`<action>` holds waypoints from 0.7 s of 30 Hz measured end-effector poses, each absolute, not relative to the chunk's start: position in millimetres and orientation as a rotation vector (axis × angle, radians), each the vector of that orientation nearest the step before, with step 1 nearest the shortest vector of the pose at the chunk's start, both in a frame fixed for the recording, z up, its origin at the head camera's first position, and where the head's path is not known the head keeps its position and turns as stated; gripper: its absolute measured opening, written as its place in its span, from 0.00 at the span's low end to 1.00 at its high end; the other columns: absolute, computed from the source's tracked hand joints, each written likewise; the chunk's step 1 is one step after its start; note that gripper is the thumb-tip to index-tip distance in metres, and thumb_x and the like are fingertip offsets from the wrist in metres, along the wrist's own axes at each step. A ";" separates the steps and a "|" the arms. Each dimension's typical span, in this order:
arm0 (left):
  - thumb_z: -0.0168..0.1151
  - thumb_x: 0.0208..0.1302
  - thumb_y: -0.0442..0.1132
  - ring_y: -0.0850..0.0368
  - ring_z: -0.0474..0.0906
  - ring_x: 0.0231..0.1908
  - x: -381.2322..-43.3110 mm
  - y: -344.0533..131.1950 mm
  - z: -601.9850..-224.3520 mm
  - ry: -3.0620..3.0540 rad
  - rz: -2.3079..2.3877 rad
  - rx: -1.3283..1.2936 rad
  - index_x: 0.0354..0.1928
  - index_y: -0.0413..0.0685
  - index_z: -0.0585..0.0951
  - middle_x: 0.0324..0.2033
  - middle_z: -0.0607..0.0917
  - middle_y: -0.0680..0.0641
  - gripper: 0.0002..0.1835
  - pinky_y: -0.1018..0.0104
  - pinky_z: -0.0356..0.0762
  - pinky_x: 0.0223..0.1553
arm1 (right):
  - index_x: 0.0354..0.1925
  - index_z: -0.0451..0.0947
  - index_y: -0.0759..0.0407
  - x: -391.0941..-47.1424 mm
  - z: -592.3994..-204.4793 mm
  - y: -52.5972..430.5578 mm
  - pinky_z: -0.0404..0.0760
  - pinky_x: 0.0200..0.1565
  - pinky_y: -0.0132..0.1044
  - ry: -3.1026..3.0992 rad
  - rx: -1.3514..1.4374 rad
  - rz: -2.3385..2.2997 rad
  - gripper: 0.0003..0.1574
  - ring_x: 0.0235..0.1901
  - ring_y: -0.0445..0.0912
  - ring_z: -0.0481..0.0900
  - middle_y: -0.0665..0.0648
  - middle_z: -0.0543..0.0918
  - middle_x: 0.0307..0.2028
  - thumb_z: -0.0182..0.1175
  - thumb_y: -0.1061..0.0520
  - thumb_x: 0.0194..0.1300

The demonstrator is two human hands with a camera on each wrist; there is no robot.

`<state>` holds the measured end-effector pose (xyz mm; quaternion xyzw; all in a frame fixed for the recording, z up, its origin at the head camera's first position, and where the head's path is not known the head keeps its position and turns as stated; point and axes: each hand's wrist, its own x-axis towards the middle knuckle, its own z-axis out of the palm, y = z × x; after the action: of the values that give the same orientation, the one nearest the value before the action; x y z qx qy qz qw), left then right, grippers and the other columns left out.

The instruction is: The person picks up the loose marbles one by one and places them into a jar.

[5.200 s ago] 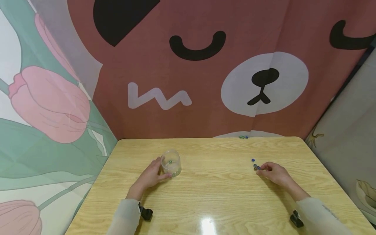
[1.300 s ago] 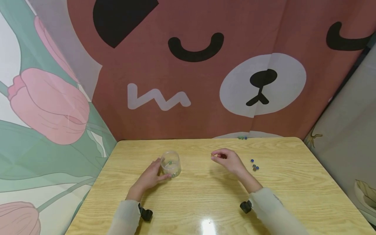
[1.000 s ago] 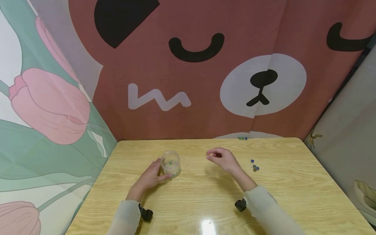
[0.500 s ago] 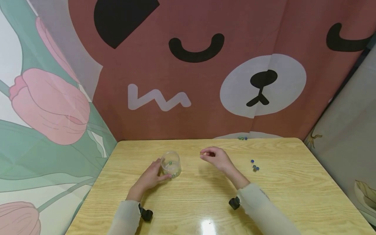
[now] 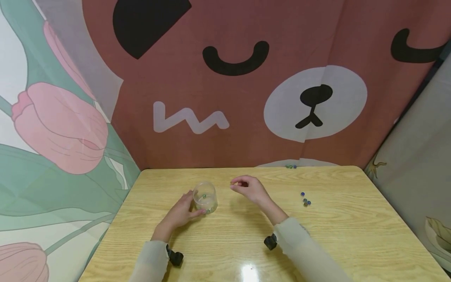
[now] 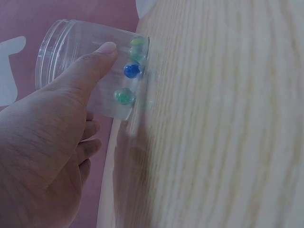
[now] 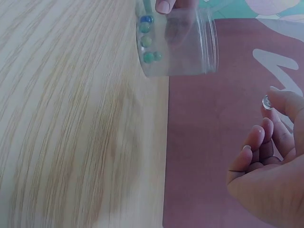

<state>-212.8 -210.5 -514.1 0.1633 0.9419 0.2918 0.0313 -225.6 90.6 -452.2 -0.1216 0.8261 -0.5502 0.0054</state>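
Observation:
A clear plastic jar stands upright on the table with its mouth open at the top. My left hand grips it from the left, the thumb lying along its near side. Several green and blue marbles lie at the jar's bottom in the left wrist view. Right of the jar and raised above the table, my right hand pinches a clear glass marble between thumb and index finger. It is apart from the jar.
Several blue, greenish and brown marbles sit on the right half of the wooden table. A short row of green and blue marbles lies at the back edge. A printed curtain hangs right behind the table.
My right hand has left the marbles at the right and moved left towards the jar, carrying the pinched marble. My left hand and the jar have stayed put.

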 end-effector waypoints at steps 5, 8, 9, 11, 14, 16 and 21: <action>0.69 0.61 0.62 0.31 0.51 0.76 -212.2 -210.8 -514.0 2.899 0.903 0.509 0.79 0.41 0.57 0.76 0.58 0.34 0.53 0.35 0.51 0.73 | 0.46 0.88 0.58 -227.8 -452.8 80.1 0.76 0.38 0.36 2.576 -0.405 -1.736 0.12 0.35 0.43 0.74 0.51 0.80 0.35 0.70 0.56 0.66; 0.69 0.62 0.62 0.31 0.51 0.76 -212.3 -210.7 -514.2 2.900 0.903 0.510 0.79 0.41 0.57 0.76 0.58 0.34 0.53 0.35 0.51 0.74 | 0.47 0.87 0.60 -229.4 -454.3 75.2 0.76 0.37 0.35 2.566 -0.411 -1.742 0.13 0.34 0.43 0.74 0.51 0.80 0.35 0.70 0.55 0.66; 0.69 0.62 0.62 0.31 0.51 0.76 -212.5 -210.6 -514.3 2.900 0.904 0.512 0.79 0.41 0.57 0.76 0.58 0.34 0.53 0.35 0.51 0.73 | 0.46 0.87 0.60 -230.1 -454.9 73.6 0.75 0.36 0.35 2.567 -0.406 -1.743 0.12 0.34 0.43 0.74 0.51 0.80 0.34 0.70 0.55 0.66; 0.69 0.62 0.62 0.31 0.50 0.76 -212.9 -210.8 -514.6 2.898 0.907 0.512 0.79 0.41 0.57 0.76 0.58 0.35 0.53 0.34 0.50 0.74 | 0.47 0.87 0.60 -230.7 -455.1 70.3 0.75 0.35 0.34 2.563 -0.402 -1.746 0.14 0.33 0.43 0.74 0.50 0.80 0.34 0.70 0.55 0.66; 0.69 0.61 0.62 0.31 0.50 0.76 -213.0 -210.8 -514.2 2.891 0.917 0.509 0.79 0.42 0.57 0.77 0.58 0.35 0.53 0.33 0.50 0.73 | 0.46 0.88 0.60 -232.0 -456.1 65.3 0.75 0.35 0.34 2.559 -0.403 -1.753 0.13 0.33 0.43 0.74 0.50 0.79 0.33 0.70 0.55 0.66; 0.69 0.61 0.63 0.30 0.50 0.75 -213.0 -210.7 -514.2 2.890 0.921 0.506 0.79 0.42 0.57 0.77 0.58 0.35 0.53 0.32 0.50 0.73 | 0.46 0.87 0.61 -232.6 -456.1 61.9 0.75 0.35 0.34 2.545 -0.418 -1.761 0.13 0.33 0.43 0.73 0.51 0.79 0.33 0.70 0.56 0.66; 0.68 0.62 0.63 0.30 0.50 0.75 -213.4 -210.9 -515.0 2.888 0.923 0.505 0.79 0.43 0.57 0.77 0.58 0.35 0.53 0.32 0.50 0.73 | 0.46 0.88 0.59 -233.3 -458.1 53.6 0.75 0.35 0.33 2.511 -0.432 -1.771 0.11 0.34 0.42 0.74 0.50 0.79 0.34 0.70 0.56 0.66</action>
<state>-213.4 -210.9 -515.0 0.1642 0.9390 0.3001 0.0339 -233.3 53.6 -458.1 -0.1393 0.8092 -0.5705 0.0193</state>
